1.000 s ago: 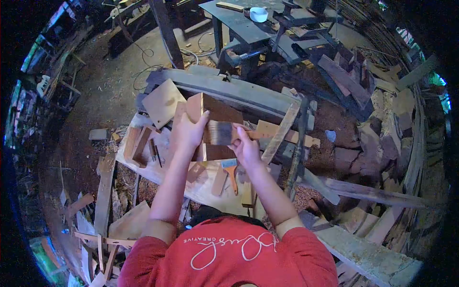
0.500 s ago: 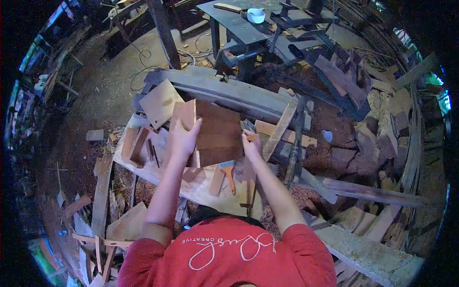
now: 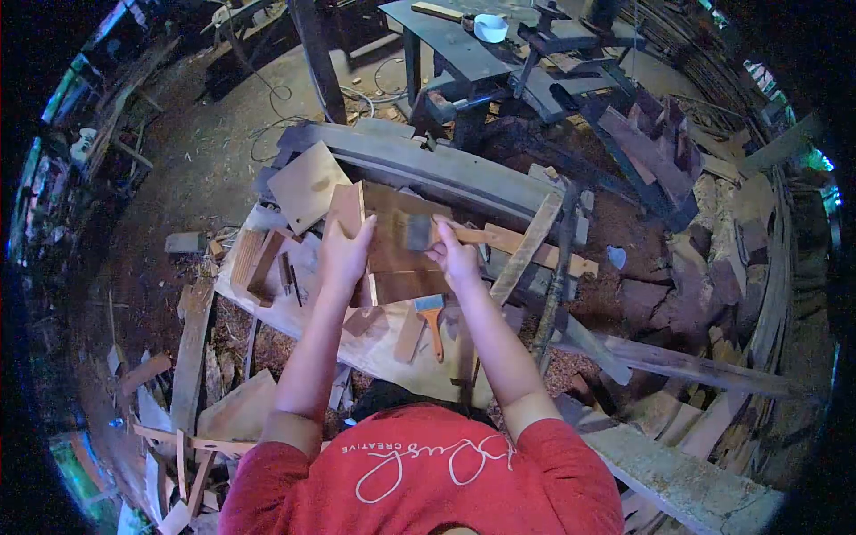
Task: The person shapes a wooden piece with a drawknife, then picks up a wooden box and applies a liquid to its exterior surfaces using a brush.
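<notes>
My left hand grips the left side of a brown wooden box, thumb over its near board edge. In my right hand is a brush with a wooden handle, its dark wide bristles over the inner face of the box. Below the box, a second brush with an orange handle and pale bristles lies on the light work board. A square light wood piece rests at an angle behind my left hand.
A wooden block lies at the board's left end. Long beams run behind the box. Farther back stands a dark table with a white bowl. Wood offcuts are piled at the right.
My right hand has moved from the box's right edge to over its inside, and the dark brush bristles now show there. The camera view has shifted slightly.
</notes>
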The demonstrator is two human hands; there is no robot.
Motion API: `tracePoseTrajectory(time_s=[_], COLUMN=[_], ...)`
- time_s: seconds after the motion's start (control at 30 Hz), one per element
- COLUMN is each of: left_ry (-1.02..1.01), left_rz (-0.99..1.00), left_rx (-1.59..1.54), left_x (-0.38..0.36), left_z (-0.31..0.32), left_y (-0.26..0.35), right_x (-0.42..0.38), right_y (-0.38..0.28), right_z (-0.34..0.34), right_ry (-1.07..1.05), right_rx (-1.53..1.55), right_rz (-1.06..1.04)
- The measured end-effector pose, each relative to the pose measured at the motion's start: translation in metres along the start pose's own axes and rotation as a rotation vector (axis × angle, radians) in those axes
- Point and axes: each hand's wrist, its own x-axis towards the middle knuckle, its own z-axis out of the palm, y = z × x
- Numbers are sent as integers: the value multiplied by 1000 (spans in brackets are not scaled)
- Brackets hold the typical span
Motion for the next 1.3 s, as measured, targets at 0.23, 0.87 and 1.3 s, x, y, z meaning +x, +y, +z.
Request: tracePoseTrajectory(time_s=[0.23,0.87,1.3], left_ry=[-102,-91,-89], left_rz=[-78,-6,49], left_rx=[-406,-169,-161], left_x=[1,-7,-8], left_z=[-11,-20,-18], left_y=[-6,14,-15], right_x=[59,49,87], right_y=[3,-6,-18], right_z=[-108,24,-68], right_ry=[275,-19,393], right_rx=[-1073,-136,-1248], right_rz=[-565,40,-831])
